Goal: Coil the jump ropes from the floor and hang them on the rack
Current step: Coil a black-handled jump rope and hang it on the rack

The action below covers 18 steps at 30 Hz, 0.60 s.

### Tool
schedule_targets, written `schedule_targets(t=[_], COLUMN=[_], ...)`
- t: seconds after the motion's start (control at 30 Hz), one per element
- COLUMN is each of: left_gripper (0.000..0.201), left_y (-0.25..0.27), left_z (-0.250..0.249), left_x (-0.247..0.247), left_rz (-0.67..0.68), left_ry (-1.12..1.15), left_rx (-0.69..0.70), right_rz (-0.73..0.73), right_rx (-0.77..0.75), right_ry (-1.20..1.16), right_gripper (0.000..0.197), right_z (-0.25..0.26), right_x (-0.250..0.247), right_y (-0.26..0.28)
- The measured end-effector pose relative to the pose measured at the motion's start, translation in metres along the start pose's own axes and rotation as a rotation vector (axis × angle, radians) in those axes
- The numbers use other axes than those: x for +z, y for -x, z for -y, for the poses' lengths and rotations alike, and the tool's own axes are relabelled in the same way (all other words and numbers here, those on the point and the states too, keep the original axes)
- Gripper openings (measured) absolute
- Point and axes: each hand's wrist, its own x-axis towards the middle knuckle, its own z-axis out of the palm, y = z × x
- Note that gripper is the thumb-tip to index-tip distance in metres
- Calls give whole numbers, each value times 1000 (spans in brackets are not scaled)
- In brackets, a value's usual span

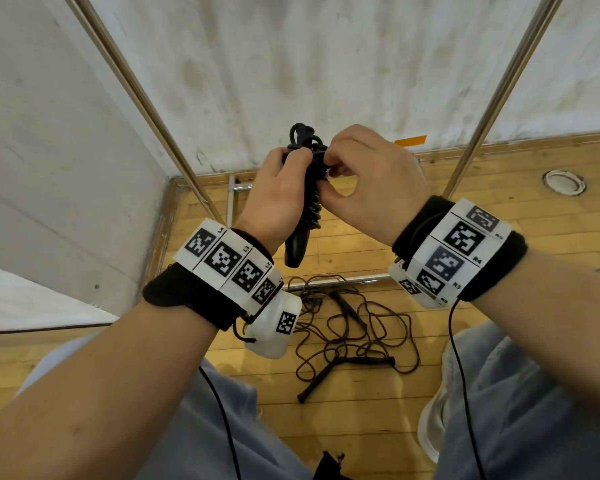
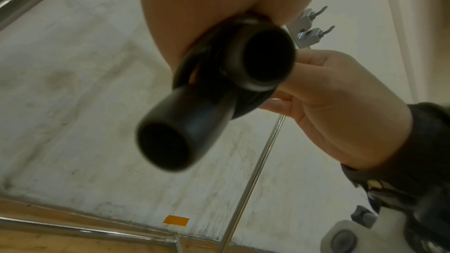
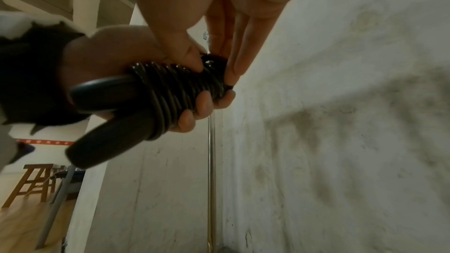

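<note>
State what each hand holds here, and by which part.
The left hand grips the coiled jump rope around its two wrapped handles; the right hand pinches the cord at the bundle's upper end.

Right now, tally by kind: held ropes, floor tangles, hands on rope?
coiled jump rope, held: 1
floor tangle: 1 (ropes within unclear)
hands on the coiled rope, left hand and right hand: 2
Total: 4

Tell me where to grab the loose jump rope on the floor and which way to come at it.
Grip the loose jump rope by a handle: the straight black handle at the near edge of the tangle. It is rigid, lies flat on the wooden floor and sticks clear of the cord loops. Probably best to come from above, fingers across it.
</note>
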Motion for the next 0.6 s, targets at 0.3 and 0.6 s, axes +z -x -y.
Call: schedule_targets(t=[0.3, 0.6], left_gripper=[31, 30], left_y=[11, 12], left_z=[-10, -7], left_x=[-1, 0], left_rz=[135, 123], left_ry=[103, 130], left_rx=[-77, -77], right_rz=[-15, -96], right_rx=[-22, -38], right_ry=[26, 4], right_gripper=[12, 10], right_z=[2, 1], right_x=[-4, -5], right_y=[-5, -10])
